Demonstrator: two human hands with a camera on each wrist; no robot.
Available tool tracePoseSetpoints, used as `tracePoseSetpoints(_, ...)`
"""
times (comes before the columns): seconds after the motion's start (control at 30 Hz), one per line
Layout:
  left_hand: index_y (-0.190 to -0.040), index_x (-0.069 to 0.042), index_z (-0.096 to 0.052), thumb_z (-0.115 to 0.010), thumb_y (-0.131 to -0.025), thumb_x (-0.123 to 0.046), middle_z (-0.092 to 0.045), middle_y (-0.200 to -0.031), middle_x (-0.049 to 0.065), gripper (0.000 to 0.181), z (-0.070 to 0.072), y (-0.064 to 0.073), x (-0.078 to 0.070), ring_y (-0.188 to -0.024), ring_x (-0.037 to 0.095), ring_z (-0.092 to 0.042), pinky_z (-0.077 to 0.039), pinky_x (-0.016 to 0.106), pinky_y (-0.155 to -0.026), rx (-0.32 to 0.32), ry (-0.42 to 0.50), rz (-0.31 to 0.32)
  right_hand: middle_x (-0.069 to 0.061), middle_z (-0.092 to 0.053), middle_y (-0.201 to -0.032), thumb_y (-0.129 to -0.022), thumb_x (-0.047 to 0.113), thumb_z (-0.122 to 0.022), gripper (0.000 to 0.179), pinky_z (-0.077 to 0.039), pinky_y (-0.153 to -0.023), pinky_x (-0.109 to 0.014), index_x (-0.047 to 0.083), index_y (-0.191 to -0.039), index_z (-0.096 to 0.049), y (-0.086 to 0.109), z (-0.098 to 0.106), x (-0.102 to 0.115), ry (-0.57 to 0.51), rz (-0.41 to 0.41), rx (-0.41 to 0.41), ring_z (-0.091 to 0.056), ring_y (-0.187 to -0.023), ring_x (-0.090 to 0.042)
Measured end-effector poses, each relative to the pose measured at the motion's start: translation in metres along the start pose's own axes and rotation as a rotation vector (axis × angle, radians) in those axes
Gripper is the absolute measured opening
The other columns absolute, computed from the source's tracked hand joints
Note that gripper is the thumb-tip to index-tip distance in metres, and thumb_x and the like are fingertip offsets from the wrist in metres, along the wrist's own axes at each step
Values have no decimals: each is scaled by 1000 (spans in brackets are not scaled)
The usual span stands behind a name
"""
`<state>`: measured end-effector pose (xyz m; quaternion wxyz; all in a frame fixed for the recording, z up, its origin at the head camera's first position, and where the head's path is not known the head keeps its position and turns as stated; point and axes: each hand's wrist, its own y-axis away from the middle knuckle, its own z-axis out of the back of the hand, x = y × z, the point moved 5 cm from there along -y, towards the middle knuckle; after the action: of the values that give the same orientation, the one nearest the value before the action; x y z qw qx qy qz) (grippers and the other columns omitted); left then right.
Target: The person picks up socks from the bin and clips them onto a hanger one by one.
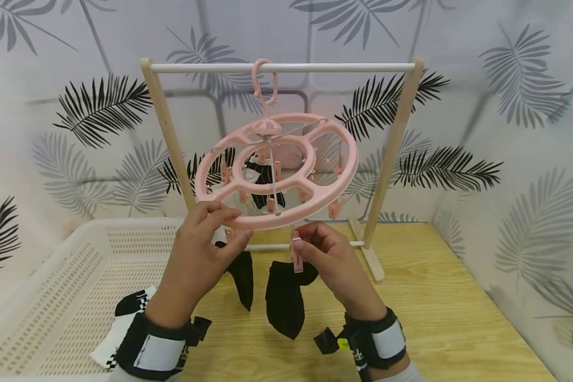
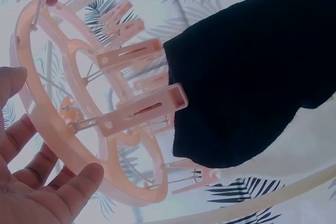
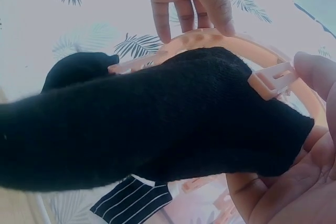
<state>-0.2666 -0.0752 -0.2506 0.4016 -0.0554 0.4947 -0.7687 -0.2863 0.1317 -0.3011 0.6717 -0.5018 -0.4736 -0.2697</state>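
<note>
A pink oval clip hanger (image 1: 331, 193) hangs tilted from a white bar by its hook. My left hand (image 1: 202, 249) holds its near rim at the left, fingers over the top and thumb below. My right hand (image 1: 331, 260) pinches a pink clothespin (image 1: 297, 252) under the near rim. That clothespin has a black sock (image 1: 285, 302) in its bite, and the sock dangles over the table. Another black sock (image 1: 242, 278) hangs farther left, partly behind my left hand. At the hanger's far side hangs a black sock with white stripes (image 3: 134, 199).
The rack has wooden legs (image 1: 393, 148) and a white top bar (image 1: 339, 68). On the left stands a white perforated basket (image 1: 71, 286) with white-and-black socks (image 1: 119, 329) in it. Several unused clothespins (image 1: 334, 208) dangle from the hanger. Beneath is a wooden table (image 1: 439, 302).
</note>
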Motion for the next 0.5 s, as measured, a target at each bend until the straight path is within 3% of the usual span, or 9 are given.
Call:
tracePoseSetpoints(0.23,-101,-3,-68,-77,-77,-20,-58,-99,12,30,11,-6,-2,-94,23,-55,-51,43,-73,44,-35,-16,-14,-61,-97,-92,19,-60,26,-53,-73,-29,1,-110,-59,0,1,-3,27,-36,-40,-59,-86,-28)
tracePoseSetpoints(0.5,-98,-2,-68,-78,-75,-19,-58,-96,10,30,20,-15,-3,-87,20,-54,-51,42,-73,92,-57,-40,-14,-62,-94,-91,18,-61,26,-52,-75,-32,0,-110,-59,-1,2,-5,51,-39,-38,-60,-88,-28)
